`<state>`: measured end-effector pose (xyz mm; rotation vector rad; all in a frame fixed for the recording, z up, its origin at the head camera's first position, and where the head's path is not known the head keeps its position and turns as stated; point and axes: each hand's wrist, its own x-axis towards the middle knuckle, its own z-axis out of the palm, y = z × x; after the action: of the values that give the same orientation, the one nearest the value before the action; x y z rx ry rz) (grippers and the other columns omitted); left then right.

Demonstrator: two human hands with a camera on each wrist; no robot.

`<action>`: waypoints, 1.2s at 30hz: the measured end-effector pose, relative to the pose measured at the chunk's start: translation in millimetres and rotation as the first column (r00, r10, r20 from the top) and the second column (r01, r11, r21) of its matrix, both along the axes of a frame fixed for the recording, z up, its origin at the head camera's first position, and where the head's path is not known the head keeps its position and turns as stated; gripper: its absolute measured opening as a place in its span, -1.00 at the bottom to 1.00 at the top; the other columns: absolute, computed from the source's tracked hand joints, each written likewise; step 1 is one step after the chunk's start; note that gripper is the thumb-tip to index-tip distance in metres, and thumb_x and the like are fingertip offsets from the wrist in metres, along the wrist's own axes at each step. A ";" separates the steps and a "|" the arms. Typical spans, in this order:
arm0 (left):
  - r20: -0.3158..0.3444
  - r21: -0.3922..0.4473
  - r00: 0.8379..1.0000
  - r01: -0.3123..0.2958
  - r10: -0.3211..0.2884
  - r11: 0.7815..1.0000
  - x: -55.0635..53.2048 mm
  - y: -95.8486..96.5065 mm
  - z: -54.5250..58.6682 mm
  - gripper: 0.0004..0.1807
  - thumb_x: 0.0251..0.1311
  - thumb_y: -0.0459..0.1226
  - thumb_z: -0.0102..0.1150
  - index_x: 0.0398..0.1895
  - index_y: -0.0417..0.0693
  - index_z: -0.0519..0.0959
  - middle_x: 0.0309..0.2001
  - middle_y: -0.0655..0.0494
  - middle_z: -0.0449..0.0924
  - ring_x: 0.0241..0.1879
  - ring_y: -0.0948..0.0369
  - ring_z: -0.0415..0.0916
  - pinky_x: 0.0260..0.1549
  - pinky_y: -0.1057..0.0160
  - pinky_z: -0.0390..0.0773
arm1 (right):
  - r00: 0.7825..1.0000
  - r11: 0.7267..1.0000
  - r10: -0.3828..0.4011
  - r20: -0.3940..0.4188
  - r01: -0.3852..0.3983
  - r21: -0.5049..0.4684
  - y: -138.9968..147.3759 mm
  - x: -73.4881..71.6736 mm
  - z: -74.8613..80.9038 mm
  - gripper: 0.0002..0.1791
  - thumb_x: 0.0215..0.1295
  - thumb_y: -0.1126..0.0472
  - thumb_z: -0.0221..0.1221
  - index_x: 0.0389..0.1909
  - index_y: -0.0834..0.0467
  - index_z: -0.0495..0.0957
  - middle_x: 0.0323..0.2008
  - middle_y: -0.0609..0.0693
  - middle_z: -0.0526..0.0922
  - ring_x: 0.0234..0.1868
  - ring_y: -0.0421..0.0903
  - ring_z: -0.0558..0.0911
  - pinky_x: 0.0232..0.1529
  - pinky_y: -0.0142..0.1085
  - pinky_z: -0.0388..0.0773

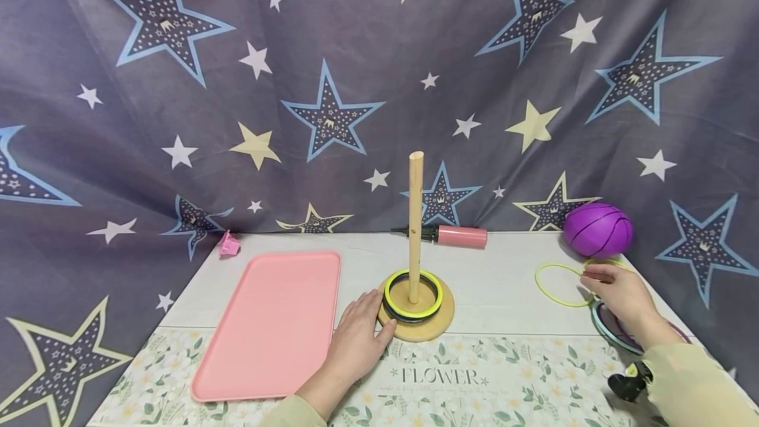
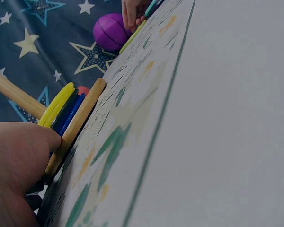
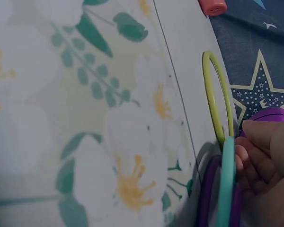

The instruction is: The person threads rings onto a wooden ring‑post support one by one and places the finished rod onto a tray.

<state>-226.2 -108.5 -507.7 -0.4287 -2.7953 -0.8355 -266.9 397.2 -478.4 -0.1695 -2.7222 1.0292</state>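
My left hand point(image 1: 360, 336) rests at the left edge of a round wooden base point(image 1: 435, 328), fingers extended and thumb at its front. From the base rises a wooden peg point(image 1: 416, 216). Around the peg's foot lie a yellow ring point(image 1: 439, 302), a dark ring point(image 2: 61, 113) and a blue ring point(image 2: 75, 113), stacked. Far right, my right hand point(image 1: 622, 295) reaches down with loosely bent fingers beside a yellow-green ring point(image 1: 538, 285). Near its palm are a teal ring point(image 3: 226, 184) and a purple ring point(image 3: 207, 189). No ring shows clearly between thumb and fingers.
A pink tray point(image 1: 279, 321) lies left of the base. A purple ball point(image 1: 597, 229) stands at the back right. Along the back edge are a pink-and-black hand pump point(image 1: 462, 236) and a small pink object point(image 1: 228, 244). A star-patterned cloth point(image 1: 356, 31) hangs behind the table.
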 end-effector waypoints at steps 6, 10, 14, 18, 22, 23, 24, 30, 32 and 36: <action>0.003 -0.003 1.000 -0.003 0.003 1.000 -0.6 -0.1 -1.4 -0.25 0.59 -0.07 0.27 0.61 -0.39 0.38 0.60 -0.30 0.36 0.64 -0.20 0.24 0.67 -0.23 0.10 | 1.000 1.000 0.020 0.005 -0.020 -0.019 1.1 -2.8 -1.6 -0.51 0.62 0.22 0.27 0.30 0.55 0.56 0.11 0.43 0.75 -0.05 0.04 0.77 -0.20 -0.42 0.63; 0.023 -0.001 1.000 -0.009 0.009 1.000 -0.3 0.2 -0.5 -0.24 0.58 -0.07 0.28 0.62 -0.38 0.36 0.61 -0.30 0.35 0.64 -0.19 0.23 0.67 -0.23 0.09 | 0.999 0.999 0.043 0.014 -0.043 -0.026 1.1 -4.2 -0.9 -0.49 0.60 0.23 0.30 0.30 0.58 0.55 0.09 0.43 0.76 -0.12 -0.19 0.71 -0.24 -0.52 0.60; 0.031 0.001 0.999 -0.013 0.013 1.000 -0.2 0.4 0.5 -0.24 0.58 -0.07 0.28 0.63 -0.37 0.35 0.62 -0.30 0.34 0.65 -0.19 0.22 0.67 -0.23 0.08 | 0.997 0.997 0.072 0.019 -0.073 0.038 -0.9 -4.9 2.6 -0.51 0.55 0.22 0.35 0.23 0.57 0.59 0.05 0.44 0.76 -0.03 0.19 0.78 -0.19 -0.35 0.66; 0.028 0.004 1.000 -0.009 0.009 1.000 -0.3 0.4 0.1 -0.24 0.58 -0.07 0.27 0.63 -0.36 0.35 0.62 -0.29 0.33 0.65 -0.18 0.22 0.68 -0.23 0.07 | 0.996 0.992 0.086 0.035 -0.089 0.093 -3.6 -4.8 5.9 -0.58 0.52 0.21 0.38 0.12 0.52 0.67 -0.03 0.40 0.77 -0.06 0.27 0.75 -0.17 -0.17 0.66; 0.023 0.007 1.000 -0.007 0.007 1.000 -0.4 0.6 -0.8 -0.24 0.59 -0.06 0.27 0.63 -0.36 0.35 0.62 -0.28 0.33 0.65 -0.19 0.22 0.68 -0.23 0.07 | 0.996 0.992 0.079 0.049 -0.083 0.095 -5.6 -5.2 6.8 -0.67 0.47 0.21 0.41 -0.01 0.45 0.73 -0.16 0.26 0.79 -0.21 0.02 0.69 -0.22 -0.16 0.62; 0.021 0.007 1.000 -0.006 0.006 1.000 -0.4 0.5 -1.1 -0.24 0.59 -0.07 0.27 0.63 -0.36 0.35 0.62 -0.29 0.33 0.65 -0.19 0.22 0.68 -0.23 0.07 | 0.996 0.992 0.074 0.053 -0.079 0.102 -6.0 -5.6 6.3 -0.68 0.45 0.20 0.42 -0.04 0.42 0.74 -0.20 0.22 0.79 -0.24 -0.03 0.67 -0.23 -0.16 0.59; 0.019 0.008 1.000 -0.006 0.006 1.000 -0.4 0.4 -1.5 -0.24 0.58 -0.07 0.28 0.63 -0.36 0.35 0.62 -0.29 0.33 0.65 -0.19 0.22 0.68 -0.23 0.07 | 0.996 0.991 0.071 0.057 -0.077 0.112 -6.4 -6.0 5.7 -0.70 0.44 0.19 0.43 -0.07 0.40 0.75 -0.23 0.18 0.79 -0.27 -0.06 0.65 -0.25 -0.16 0.57; 0.016 0.007 1.000 -0.006 0.005 1.000 -0.6 -0.1 -1.6 -0.23 0.58 -0.07 0.28 0.63 -0.37 0.35 0.62 -0.30 0.33 0.65 -0.21 0.22 0.68 -0.23 0.07 | 0.995 0.986 0.044 0.091 -0.058 0.158 -7.8 -8.1 4.2 -0.73 0.41 0.13 0.42 -0.20 0.30 0.77 -0.26 0.16 0.79 -0.32 -0.03 0.64 -0.27 -0.10 0.54; 0.016 0.006 1.000 -0.006 0.006 1.000 -0.6 -0.4 -1.4 -0.23 0.58 -0.07 0.28 0.63 -0.37 0.35 0.62 -0.30 0.33 0.65 -0.21 0.22 0.68 -0.23 0.07 | 0.994 0.985 0.041 0.101 -0.057 0.162 -8.6 -8.3 5.5 -0.74 0.41 0.12 0.41 -0.22 0.29 0.77 -0.23 0.19 0.79 -0.32 -0.03 0.65 -0.27 -0.08 0.54; 0.013 0.007 1.000 -0.002 0.002 1.000 -0.4 -1.6 -1.3 -0.24 0.58 -0.07 0.28 0.62 -0.38 0.36 0.61 -0.31 0.34 0.64 -0.22 0.23 0.67 -0.24 0.08 | 0.991 0.984 0.036 0.126 -0.058 0.171 -11.3 -7.8 7.1 -0.75 0.41 0.12 0.37 -0.24 0.28 0.79 -0.24 0.18 0.81 -0.36 -0.07 0.61 -0.32 -0.13 0.51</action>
<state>-226.6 -110.1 -509.1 -0.4202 -2.8031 -0.8510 -274.8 385.9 -471.3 -0.1432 -2.9227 0.8117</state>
